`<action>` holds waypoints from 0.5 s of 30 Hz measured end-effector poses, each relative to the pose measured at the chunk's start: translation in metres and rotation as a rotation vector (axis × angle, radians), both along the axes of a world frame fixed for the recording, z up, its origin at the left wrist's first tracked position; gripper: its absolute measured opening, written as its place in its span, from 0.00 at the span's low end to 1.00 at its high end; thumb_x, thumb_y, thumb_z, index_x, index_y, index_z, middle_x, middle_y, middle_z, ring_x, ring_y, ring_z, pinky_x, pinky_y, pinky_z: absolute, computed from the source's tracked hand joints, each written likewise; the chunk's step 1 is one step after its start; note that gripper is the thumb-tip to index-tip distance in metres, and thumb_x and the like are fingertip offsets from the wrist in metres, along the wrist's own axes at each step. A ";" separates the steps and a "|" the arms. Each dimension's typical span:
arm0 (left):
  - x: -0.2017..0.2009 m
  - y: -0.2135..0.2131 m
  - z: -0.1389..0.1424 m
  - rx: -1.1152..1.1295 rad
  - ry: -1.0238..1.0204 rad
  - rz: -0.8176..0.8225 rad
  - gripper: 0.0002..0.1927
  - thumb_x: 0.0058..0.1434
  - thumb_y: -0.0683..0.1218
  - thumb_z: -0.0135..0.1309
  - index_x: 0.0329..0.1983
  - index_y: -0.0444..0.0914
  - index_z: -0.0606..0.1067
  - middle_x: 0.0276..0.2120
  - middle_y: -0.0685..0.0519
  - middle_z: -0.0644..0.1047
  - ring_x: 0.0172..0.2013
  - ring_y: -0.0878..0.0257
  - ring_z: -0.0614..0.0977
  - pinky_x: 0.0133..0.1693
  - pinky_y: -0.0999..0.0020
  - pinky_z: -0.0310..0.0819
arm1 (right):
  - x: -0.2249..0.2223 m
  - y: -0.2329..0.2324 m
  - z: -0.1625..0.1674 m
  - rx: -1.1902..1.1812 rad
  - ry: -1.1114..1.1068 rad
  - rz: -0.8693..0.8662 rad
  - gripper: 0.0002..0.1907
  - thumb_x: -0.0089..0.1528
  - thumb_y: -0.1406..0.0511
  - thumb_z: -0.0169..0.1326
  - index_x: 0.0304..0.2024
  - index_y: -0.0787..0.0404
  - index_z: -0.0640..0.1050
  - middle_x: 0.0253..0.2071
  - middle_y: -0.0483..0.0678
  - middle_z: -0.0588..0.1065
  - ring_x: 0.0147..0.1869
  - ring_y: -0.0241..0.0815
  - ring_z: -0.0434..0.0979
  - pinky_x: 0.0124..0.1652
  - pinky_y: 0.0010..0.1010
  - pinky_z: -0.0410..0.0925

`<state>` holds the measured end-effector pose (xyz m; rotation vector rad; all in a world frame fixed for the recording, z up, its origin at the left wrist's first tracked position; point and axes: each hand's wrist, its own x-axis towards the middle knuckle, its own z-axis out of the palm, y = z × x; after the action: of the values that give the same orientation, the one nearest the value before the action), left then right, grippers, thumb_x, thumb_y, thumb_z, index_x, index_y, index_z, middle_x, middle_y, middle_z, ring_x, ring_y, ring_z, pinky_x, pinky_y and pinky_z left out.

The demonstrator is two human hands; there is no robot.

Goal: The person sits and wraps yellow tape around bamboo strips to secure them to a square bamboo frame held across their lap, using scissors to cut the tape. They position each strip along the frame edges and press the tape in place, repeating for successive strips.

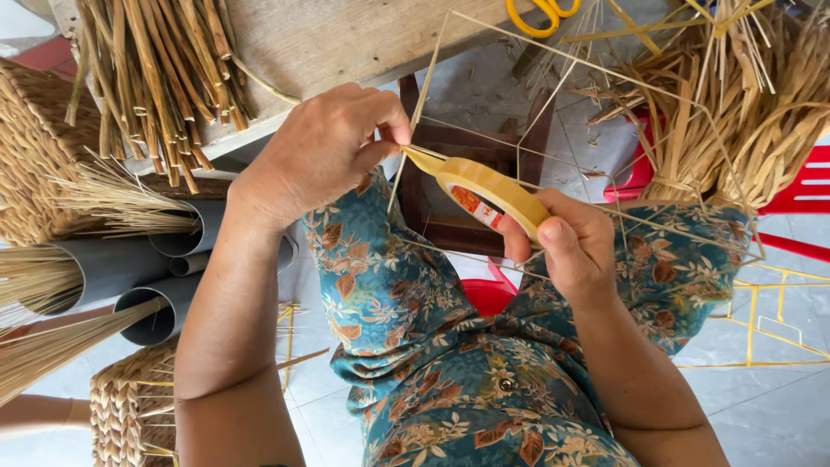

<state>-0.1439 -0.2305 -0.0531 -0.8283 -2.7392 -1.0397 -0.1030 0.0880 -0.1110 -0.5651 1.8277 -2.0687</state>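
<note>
Tape roll [491,192]: light, stiff ring, sticky strip; right hand [577,245] clamps its rim. Left hand [324,149] pinches the free tape end beside the thin wire frame [605,212], likely springy.

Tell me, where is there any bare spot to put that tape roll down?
Bare floor tiles beyond the right hand, and bare wooden board above the left hand. Reed bundles, grey pipes and baskets crowd the rest.

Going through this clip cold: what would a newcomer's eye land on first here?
Centre frame, the right hand grips a tan roll of tape while the left hand pinches its free end against a thin wire frame. Around them lie bundles of dried straw at upper left, grey pipes holding more at left, and yellow scissors at the top edge.
</note>
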 end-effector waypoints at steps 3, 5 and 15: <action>-0.009 -0.007 -0.006 0.033 -0.011 0.011 0.09 0.61 0.37 0.62 0.38 0.37 0.72 0.33 0.51 0.78 0.38 0.53 0.81 0.40 0.59 0.74 | -0.008 -0.011 0.000 0.013 0.010 -0.026 0.30 0.73 0.49 0.47 0.46 0.72 0.77 0.31 0.48 0.74 0.33 0.35 0.73 0.39 0.26 0.68; -0.013 -0.007 -0.013 0.056 -0.037 0.020 0.09 0.61 0.36 0.62 0.38 0.36 0.72 0.32 0.50 0.78 0.37 0.54 0.81 0.40 0.60 0.74 | -0.009 -0.012 -0.003 0.008 -0.002 -0.041 0.29 0.74 0.49 0.47 0.45 0.72 0.77 0.30 0.48 0.74 0.33 0.35 0.73 0.38 0.27 0.68; 0.009 0.013 -0.052 0.694 -0.536 0.041 0.11 0.70 0.37 0.54 0.54 0.33 0.78 0.43 0.55 0.82 0.45 0.70 0.82 0.50 0.75 0.77 | -0.019 -0.004 -0.006 -0.035 -0.030 -0.030 0.28 0.75 0.50 0.47 0.45 0.73 0.77 0.31 0.49 0.74 0.35 0.37 0.73 0.41 0.29 0.69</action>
<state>-0.1350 -0.2176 -0.1054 -0.4125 -2.3929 -2.2703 -0.1223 0.0845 -0.1174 -0.5155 1.7971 -2.1213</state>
